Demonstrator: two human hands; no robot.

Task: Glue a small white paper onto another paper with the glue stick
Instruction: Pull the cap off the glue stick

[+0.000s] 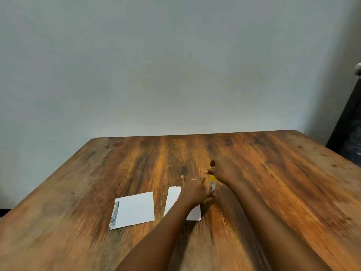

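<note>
we record a wooden table [273,173] filling the lower half of the frame, with a plain grey-white wall [156,65] behind it. both bare forearms enter from the bottom edge and meet right of centre. the glue stick [213,184] stands between the two hands, roughly upright and just above the table; it has a yellow upper section and a white printed label below. the left hand [195,190] has its fingers curled round the lower part of the stick and grips it. the right hand [221,170] holds the yellow upper end, with one finger sticking up clear of it. motion blur softens both hands, so we cannot make out the finer finger placement. a plain white paper [172,197] lies flat on the table just left of the glue stick; the left wrist and forearm cross over it, and one of its corners shows again below the wrist. further left, and apart from it, lies a white paper with a printed strip [136,210], also flat, slightly rotated, the grey pattern running along its left edge. neither hand touches this second sheet. at the right edge of the frame we note a dark object [347,133] standing beside the table, with a rounded metallic piece [358,69] above it; we cannot identify either.
</note>
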